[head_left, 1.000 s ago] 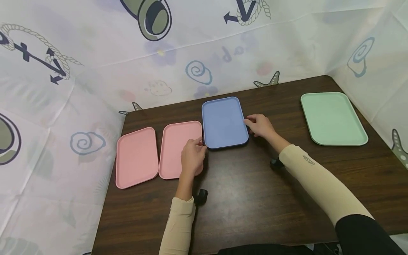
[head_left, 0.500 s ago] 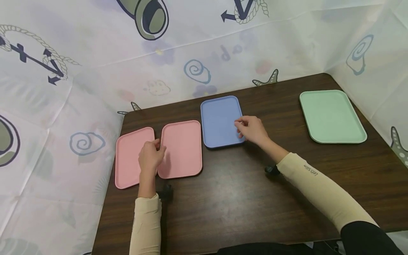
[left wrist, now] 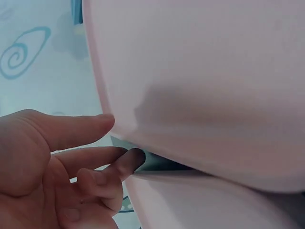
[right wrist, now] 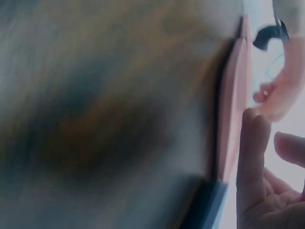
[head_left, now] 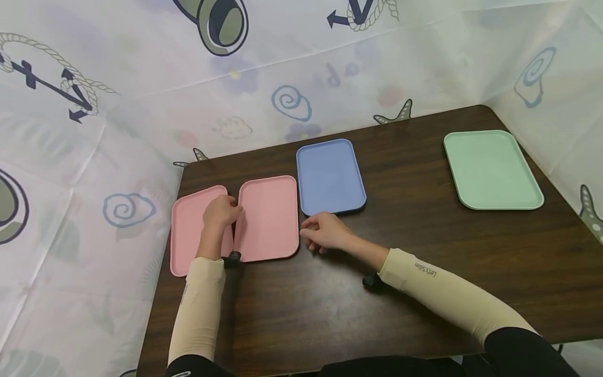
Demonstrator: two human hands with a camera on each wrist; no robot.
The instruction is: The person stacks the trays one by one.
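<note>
the patterned cloth goes up all round the far side of the table, and the dark top carries four trays. the green tray lies well apart from the rest, over by the right edge. the blue tray sits near the back, the inner pink tray just beside it on the left, and the outer pink tray farthest left. between the two pinks there's a thin gap at the far end; nearer the person i can't tell whether they touch.

two pale sleeves reach in. the left hand is over the seam between the pinks, its thumb parted from the fingers at the inner tray's rim, nothing plainly pinched. the right hand is just beside that tray's right rim, thumb and fingers apart, holding nothing; contact i can't make out.

to my eye, the step in hand is getting a hold on the inner tray from both sides. the next move would call for both hands to close on opposite rims together, left fingers careful in that narrow seam so the outer one isn't nudged.
</note>
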